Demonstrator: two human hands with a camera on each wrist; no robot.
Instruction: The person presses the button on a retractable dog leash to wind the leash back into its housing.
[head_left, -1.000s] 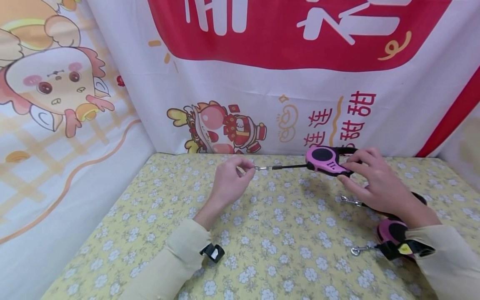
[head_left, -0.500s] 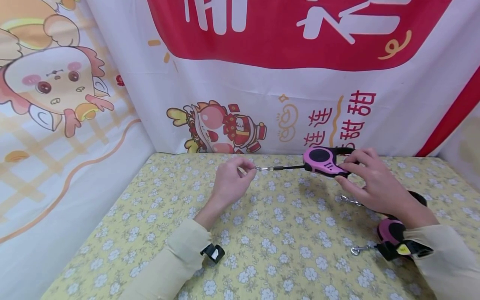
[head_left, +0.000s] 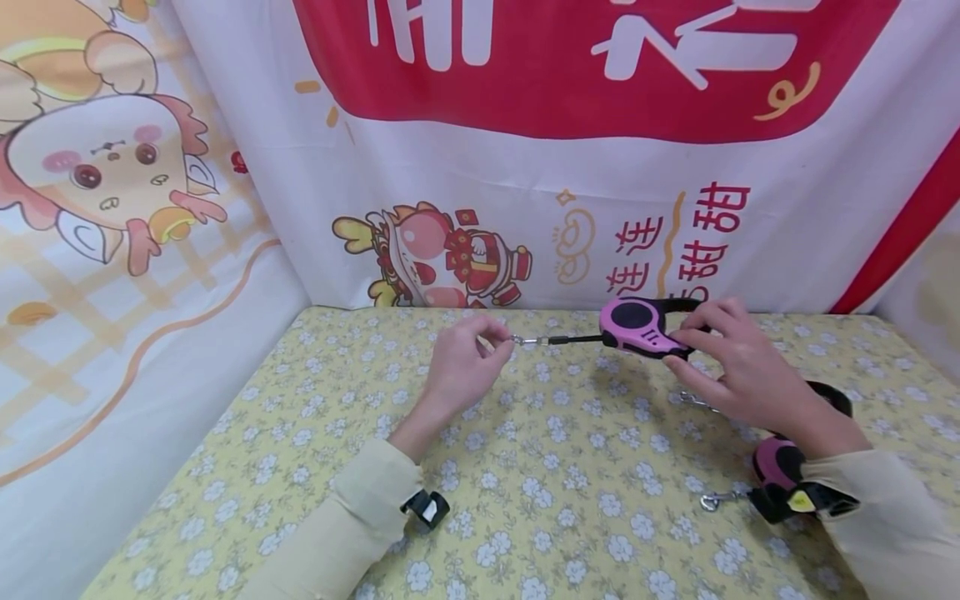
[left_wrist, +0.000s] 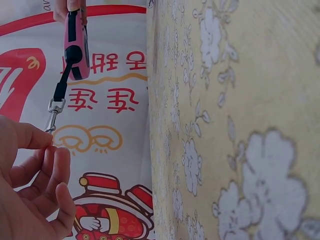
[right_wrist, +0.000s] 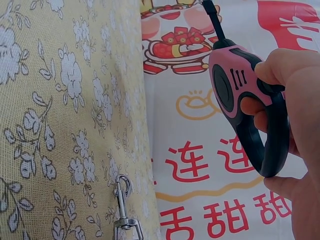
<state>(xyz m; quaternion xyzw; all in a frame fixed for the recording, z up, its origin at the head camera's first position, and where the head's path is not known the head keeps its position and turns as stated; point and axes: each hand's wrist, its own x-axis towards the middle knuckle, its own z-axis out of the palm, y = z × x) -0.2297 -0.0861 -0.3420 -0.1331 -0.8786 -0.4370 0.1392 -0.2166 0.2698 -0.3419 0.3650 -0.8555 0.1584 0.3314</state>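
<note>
A pink and black retractable dog leash (head_left: 632,325) is held up above the back part of the table. My right hand (head_left: 738,367) grips its black loop handle, fingers curled through it in the right wrist view. From the leash case a short black strap runs left to a silver snap hook (left_wrist: 54,112). My left hand (head_left: 465,362) pinches the end of that hook between thumb and index finger, the other fingers loosely bent. The strap stretches straight between both hands. In the right wrist view the snap hook's end is out of frame.
A second pink and black leash (head_left: 778,463) lies on the table under my right forearm, its silver hook (head_left: 720,500) pointing left. Another silver hook (right_wrist: 121,200) lies behind it. The flowered tablecloth (head_left: 525,500) meets a printed cloth backdrop (head_left: 450,167) at the rear.
The leash case and my right hand have moved slightly left and down, toward my left hand, and the visible strap is a little shorter. My left hand stays almost still, pinching the hook.
</note>
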